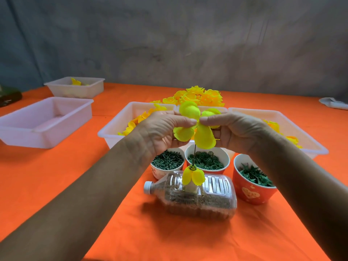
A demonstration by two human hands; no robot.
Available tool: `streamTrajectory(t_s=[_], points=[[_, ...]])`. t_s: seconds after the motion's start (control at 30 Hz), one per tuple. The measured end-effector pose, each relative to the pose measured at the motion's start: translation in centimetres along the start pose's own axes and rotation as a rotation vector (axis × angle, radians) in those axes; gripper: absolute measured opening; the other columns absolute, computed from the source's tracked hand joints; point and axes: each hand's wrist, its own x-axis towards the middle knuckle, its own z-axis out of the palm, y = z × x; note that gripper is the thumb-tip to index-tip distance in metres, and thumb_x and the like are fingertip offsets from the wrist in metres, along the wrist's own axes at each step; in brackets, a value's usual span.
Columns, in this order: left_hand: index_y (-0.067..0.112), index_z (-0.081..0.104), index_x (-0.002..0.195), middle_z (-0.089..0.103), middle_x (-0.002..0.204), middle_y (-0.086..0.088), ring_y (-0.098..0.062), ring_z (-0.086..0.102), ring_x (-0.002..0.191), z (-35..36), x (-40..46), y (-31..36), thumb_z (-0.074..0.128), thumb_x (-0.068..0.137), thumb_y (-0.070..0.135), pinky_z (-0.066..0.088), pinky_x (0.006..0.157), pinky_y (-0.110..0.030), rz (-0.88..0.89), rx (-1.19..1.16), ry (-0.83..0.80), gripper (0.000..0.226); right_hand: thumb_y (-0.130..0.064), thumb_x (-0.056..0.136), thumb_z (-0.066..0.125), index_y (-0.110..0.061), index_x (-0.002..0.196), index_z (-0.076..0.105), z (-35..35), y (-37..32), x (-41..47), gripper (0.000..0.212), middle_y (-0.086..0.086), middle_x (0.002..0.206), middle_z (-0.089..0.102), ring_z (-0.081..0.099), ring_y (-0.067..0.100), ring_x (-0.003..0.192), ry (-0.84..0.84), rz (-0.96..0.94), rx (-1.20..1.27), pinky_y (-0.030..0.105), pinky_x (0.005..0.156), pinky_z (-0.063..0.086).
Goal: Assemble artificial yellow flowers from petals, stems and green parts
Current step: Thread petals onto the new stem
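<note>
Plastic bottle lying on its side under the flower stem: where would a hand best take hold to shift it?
Probably across the ribbed midsection of the plastic bottle, coming from above on the near side. It lies flat, cap pointing left, and a stem with yellow petals stands in its top, so a low grip on the body avoids them.

Work surface and backdrop, head view.

An orange cloth (56, 185) covers the table from the lower edge of the frame up to roughly mid-height, with faint creases at the lower right. Behind it, a grey-blue fabric backdrop (169, 44) fills the upper half, mottled with paler patches and hanging in vertical folds at the upper left. Lighting is even and diffuse; soft shadows lie on the cloth. No window or floor shows.
</note>
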Motion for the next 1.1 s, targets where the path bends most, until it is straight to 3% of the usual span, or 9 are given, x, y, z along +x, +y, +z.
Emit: streamTrajectory(t_s=[0.1,0.3,0.67,0.87,1.1], points=[[0.016,0.057,0.067,0.063,0.053,0.001,-0.011,0.060,0.045,-0.3,-0.2,-0.7,0.065,0.078,-0.001,0.051,0.048,-0.023,-0.022,0.012,0.005,0.022,-0.010,0.059,0.065,-0.006,0.096,0.064,-0.1,0.8,-0.3,0.037,0.008,0.077,0.071,0.069,0.016,0.059,-0.034,0.025,0.041,0.033,0.059,0.059],[0.012,0.062,0.070,0.067,0.059,-0.003,-0.013,0.064,0.050,-0.9,-0.6,-1.6,0.070,0.071,0.001,0.052,0.046,-0.024,-0.055,-0.006,-0.002,0.013,-0.006,0.051,0.070,-0.003,0.094,0.065,0.1,1.6,-0.3,0.043,0.011,0.079,0.072,0.070,0.021,0.061,-0.004,0.021,0.013,0.034,0.058,0.059],[0.013,0.061,0.072,0.067,0.064,-0.003,-0.015,0.063,0.057,-1.0,-0.3,-2.5,0.067,0.079,0.001,0.053,0.055,-0.026,-0.084,0.002,-0.002,0.014,-0.006,0.054,0.067,0.003,0.115,0.059,0.4,2.4,-0.2,0.062,0.016,0.093,0.070,0.069,0.020,0.059,0.033,0.075,0.026,0.031,0.053,0.058],[0.011,0.062,0.074,0.067,0.061,-0.003,-0.013,0.063,0.052,-1.0,-0.3,-3.0,0.067,0.078,-0.001,0.054,0.052,-0.026,-0.100,-0.009,-0.011,0.014,-0.003,0.056,0.067,0.002,0.106,0.061,0.2,2.6,-0.6,0.051,0.018,0.094,0.071,0.069,0.022,0.059,0.018,0.101,0.033,0.032,0.055,0.059],[0.009,0.064,0.085,0.067,0.072,-0.007,-0.018,0.063,0.060,-0.9,-0.2,-3.2,0.066,0.078,-0.002,0.055,0.058,-0.028,-0.112,-0.003,-0.008,0.012,-0.003,0.057,0.067,0.005,0.120,0.055,0.4,2.9,-0.4,0.064,0.016,0.092,0.071,0.069,0.021,0.058,0.050,0.141,0.024,0.034,0.059,0.058]])
